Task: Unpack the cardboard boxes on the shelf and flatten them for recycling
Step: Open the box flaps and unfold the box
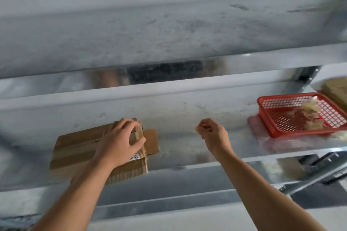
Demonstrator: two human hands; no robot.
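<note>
A small brown cardboard box (78, 146) lies on the metal shelf (187, 118) at the left, with tape strips along its top and one end flap sticking out to the right. My left hand (120, 140) rests on the box's right end, fingers and thumb curled round the taped edge. My right hand (212, 133) hovers above the shelf to the right of the box, fingers curled, pinching a small pale scrap of tape (197, 128).
A red plastic mesh basket (293, 129) holding crumpled tape scraps stands at the right of the shelf. Flat brown cardboard pieces (336, 90) lie behind it at the far right. Another metal shelf runs above, and the shelf's front rail lies below my arms.
</note>
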